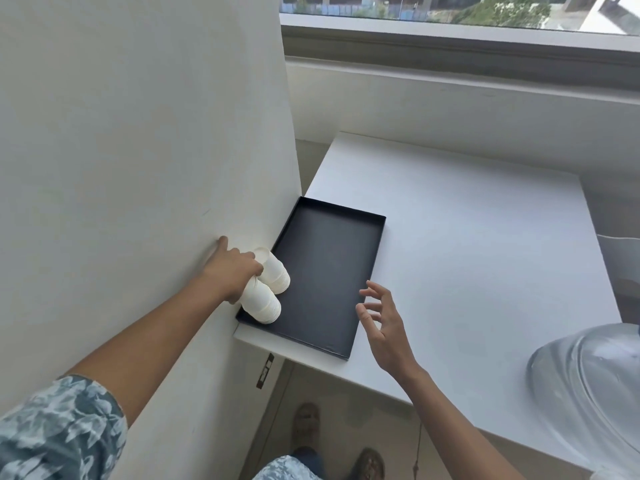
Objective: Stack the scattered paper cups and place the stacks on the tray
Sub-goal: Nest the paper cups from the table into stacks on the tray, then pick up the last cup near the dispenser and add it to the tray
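The left hand reached forward along the wall, arm nearly straight, its fingers closed around two stacks of white paper cups that lay tilted side by side, rims toward the tray floor, at the near left corner of the black tray. The right hand hovered just beside the tray's right rim, palm turned inward, fingers spread and holding nothing. The tray sat at the left edge of the white surface, its long side hard against the wall, so the cups had no room leftward; most of the tray floor beyond them lay bare, and the surface stretched open to the right. A clear rounded container stood at the surface's near right corner, well apart from both hands, and a window ran beyond the far edge
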Demonstrator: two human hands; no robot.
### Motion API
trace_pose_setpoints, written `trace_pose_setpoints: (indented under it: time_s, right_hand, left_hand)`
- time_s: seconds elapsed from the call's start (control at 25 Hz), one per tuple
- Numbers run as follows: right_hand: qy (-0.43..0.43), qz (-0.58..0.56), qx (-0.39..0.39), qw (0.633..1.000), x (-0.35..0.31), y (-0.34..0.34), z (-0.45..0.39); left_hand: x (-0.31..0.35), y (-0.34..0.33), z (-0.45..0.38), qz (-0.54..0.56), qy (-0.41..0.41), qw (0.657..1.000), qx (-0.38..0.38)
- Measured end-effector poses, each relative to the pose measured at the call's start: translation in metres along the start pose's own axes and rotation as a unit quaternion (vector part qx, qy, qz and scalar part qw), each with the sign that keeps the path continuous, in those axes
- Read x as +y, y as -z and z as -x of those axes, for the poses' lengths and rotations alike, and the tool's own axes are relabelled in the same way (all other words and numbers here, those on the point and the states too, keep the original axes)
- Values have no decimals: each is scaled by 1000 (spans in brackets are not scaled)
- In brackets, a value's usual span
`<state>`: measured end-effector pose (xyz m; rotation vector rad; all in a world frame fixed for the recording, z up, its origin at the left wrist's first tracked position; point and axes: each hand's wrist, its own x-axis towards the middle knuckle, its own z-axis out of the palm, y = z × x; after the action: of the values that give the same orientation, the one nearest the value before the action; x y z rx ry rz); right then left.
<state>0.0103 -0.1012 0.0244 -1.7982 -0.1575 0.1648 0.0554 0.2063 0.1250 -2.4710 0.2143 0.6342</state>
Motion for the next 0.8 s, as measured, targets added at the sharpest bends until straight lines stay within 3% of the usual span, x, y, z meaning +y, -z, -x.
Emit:
trace_pose_setpoints:
  time_s: [0.4,0.64,0.8]
  right_hand:
    - [-19,23,22,999,4,10,13]
    - [-40,18,52,998,11,21,27]
    - [-52,15,81,995,18,36,37]
  left_hand:
    - [0,-24,-23,69,-6,997,42]
    - [6,-21,-31,210,-9,978,-18]
    - [17,-20,-34,227,3,973,-44]
